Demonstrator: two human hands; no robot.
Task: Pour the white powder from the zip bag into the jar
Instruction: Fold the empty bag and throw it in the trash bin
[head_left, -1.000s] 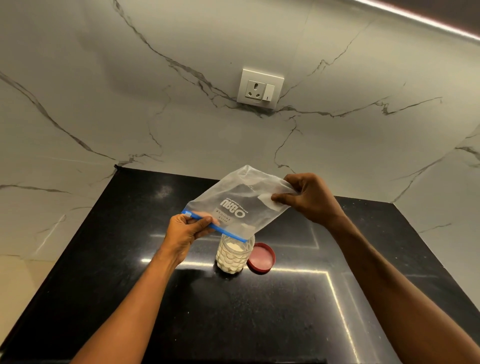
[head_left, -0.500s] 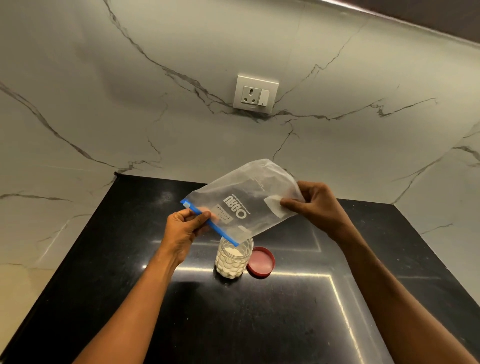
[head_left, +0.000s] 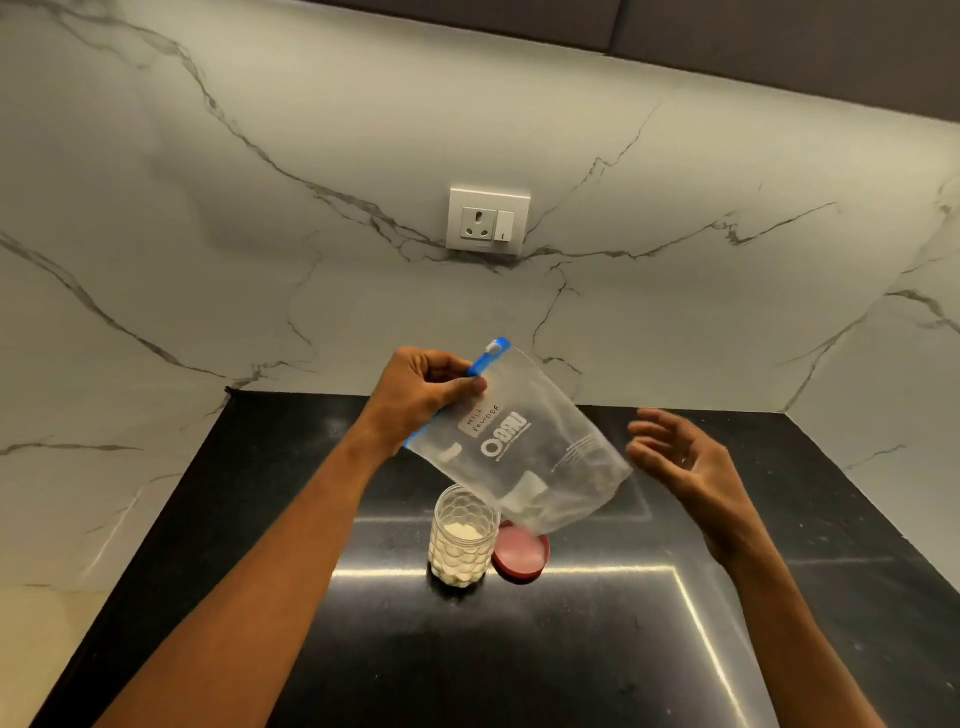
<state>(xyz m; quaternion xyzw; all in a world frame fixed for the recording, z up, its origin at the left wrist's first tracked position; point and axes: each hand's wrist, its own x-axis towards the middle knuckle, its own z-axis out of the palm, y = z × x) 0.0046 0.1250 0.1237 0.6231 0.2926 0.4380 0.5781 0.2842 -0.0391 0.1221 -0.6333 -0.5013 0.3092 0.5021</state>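
A clear zip bag with a blue zip strip and a "milk powder" label hangs in the air, its zip end up and its bottom down, looking nearly empty. My left hand pinches it at the blue zip strip. My right hand is spread just right of the bag's lower corner, holding nothing. Below the bag stands a textured clear jar, lid off, on the black counter, with white powder inside.
A red lid lies flat just right of the jar, partly behind the bag's lower edge. The marble wall with a white socket rises behind the counter. The counter's left edge runs diagonally.
My right hand let go of the bag's bottom and drew away to the right. My left hand raised the zip end, so the bag swung from tipped over the jar to hanging bottom-down.
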